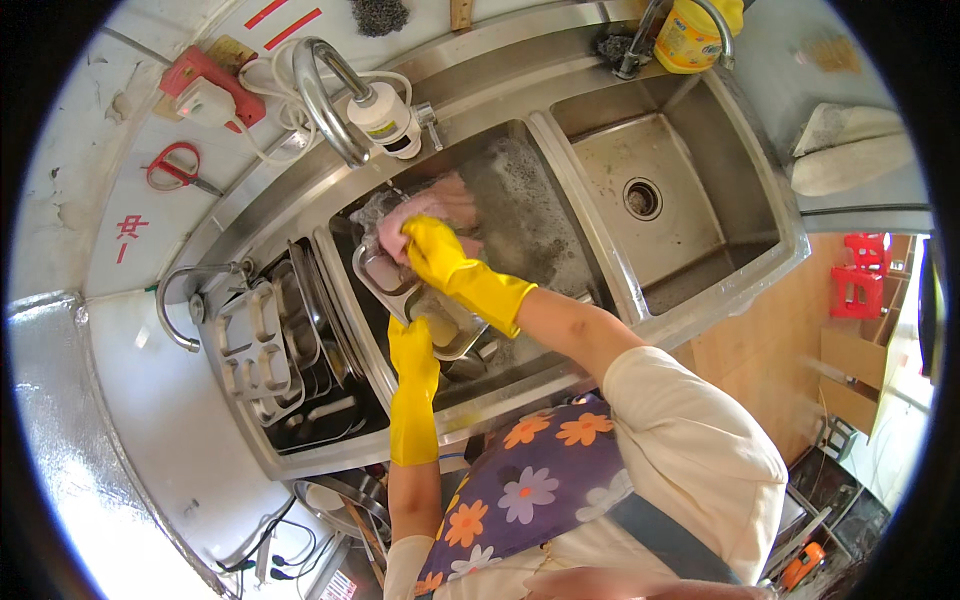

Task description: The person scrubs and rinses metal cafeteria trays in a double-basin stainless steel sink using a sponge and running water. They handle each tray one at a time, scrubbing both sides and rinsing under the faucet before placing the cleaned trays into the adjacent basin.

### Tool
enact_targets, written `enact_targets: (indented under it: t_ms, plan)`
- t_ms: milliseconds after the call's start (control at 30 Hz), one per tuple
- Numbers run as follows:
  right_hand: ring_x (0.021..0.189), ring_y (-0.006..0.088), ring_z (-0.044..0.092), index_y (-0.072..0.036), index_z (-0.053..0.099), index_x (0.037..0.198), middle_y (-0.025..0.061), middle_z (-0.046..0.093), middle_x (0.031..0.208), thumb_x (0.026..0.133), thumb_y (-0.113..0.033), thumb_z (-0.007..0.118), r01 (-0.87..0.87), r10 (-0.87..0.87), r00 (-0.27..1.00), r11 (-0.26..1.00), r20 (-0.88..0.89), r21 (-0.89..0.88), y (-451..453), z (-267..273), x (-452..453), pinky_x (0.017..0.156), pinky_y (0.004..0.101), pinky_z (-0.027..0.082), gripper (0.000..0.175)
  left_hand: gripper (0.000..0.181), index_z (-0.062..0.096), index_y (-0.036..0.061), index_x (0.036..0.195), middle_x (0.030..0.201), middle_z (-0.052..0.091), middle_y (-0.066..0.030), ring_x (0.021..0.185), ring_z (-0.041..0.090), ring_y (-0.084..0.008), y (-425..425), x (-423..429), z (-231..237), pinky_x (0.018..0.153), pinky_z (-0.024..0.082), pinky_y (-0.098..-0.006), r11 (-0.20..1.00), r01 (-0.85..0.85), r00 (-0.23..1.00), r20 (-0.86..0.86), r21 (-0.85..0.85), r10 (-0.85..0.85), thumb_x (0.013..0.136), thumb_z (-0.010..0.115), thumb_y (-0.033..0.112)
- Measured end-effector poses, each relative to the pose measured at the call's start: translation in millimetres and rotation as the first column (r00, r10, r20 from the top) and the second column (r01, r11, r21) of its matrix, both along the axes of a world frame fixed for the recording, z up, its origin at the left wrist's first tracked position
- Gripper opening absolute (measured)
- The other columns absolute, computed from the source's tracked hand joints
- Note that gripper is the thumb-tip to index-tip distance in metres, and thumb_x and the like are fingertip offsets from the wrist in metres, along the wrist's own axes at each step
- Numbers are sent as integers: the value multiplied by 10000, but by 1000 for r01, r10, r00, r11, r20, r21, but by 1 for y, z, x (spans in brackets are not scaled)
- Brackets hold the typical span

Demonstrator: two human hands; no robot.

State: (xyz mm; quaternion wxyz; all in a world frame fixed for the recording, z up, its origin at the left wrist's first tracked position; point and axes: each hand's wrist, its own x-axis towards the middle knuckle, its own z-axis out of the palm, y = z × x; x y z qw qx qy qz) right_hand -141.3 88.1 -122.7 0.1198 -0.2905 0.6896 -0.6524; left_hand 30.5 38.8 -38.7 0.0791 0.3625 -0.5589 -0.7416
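My left hand (412, 346), in a yellow rubber glove, grips the near rim of a compartmented metal tray (385, 286) over the middle sink basin. In my right hand (433, 247), gloved the same way, is a pink cloth (442, 201), pressed against the tray's upper part. One end of the cloth trails into the cloudy, soapy water (525, 202). Part of the tray is hidden behind my right glove. Below it, other metal ware (466, 367) lies partly under water and is hard to make out.
Several compartmented trays (255, 341) stand stacked in the left basin. The right basin (637, 150) shows its drain. A chrome faucet (322, 90) with a white heater body overhangs the middle basin. Red-handled scissors (176, 169), a plugged-in power strip (206, 97) and a yellow container (694, 37) are along the back.
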Motion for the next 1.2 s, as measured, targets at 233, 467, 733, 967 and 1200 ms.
enact_targets:
  t_ms: [233, 467, 733, 967, 1200]
  plan:
    - [933, 398, 627, -129, 659, 860, 153, 690, 1006, 932, -345, 550, 209, -104, 965, 857, -239, 470, 55, -1, -60, 779, 461, 497, 252, 392, 610, 54, 1245, 1042, 664, -103, 864, 624, -194, -3, 10, 73, 773, 513, -337, 890, 145, 957, 288, -432, -16, 859, 555, 95]
    - [1088, 437, 609, -134, 683, 1075, 195, 674, 1152, 861, -365, 654, -9, -64, 997, 518, 49, 855, 127, -15, -101, 934, 492, 495, 317, 408, 576, -8, 1295, 1008, 672, -167, 898, 659, -293, -54, -8, 126, 811, 514, -375, 631, 441, 883, 435, -638, -178, 942, 587, 197]
    - [1098, 411, 640, -69, 692, 1156, 191, 696, 1156, 887, -373, 679, -124, 80, 992, 428, 99, 895, 132, -34, -86, 950, 449, 503, 405, 552, 628, 143, 1330, 1430, 527, -213, 1283, 508, -440, -90, -68, 132, 1104, 378, -496, -364, 297, 755, 450, -883, -477, 792, 602, 22]
    - [851, 358, 672, -60, 689, 937, 153, 712, 917, 914, -201, 672, -26, 28, 999, 995, -23, 96, 108, 18, 10, 766, 410, 526, 144, 520, 464, 124, 1461, 1373, 559, -116, 1176, 609, -237, -67, -24, 12, 971, 517, -355, 967, -252, 964, 79, -35, 254, 1022, 535, 393]
    - [935, 261, 621, -86, 651, 929, 92, 649, 965, 884, -185, 643, -202, 140, 951, 955, -275, -215, -9, 60, 57, 818, 372, 497, 109, 499, 549, 17, 1323, 1087, 676, -139, 998, 639, -277, -30, -37, -33, 861, 509, -402, 887, -284, 958, -77, -364, 275, 1013, 558, 408]
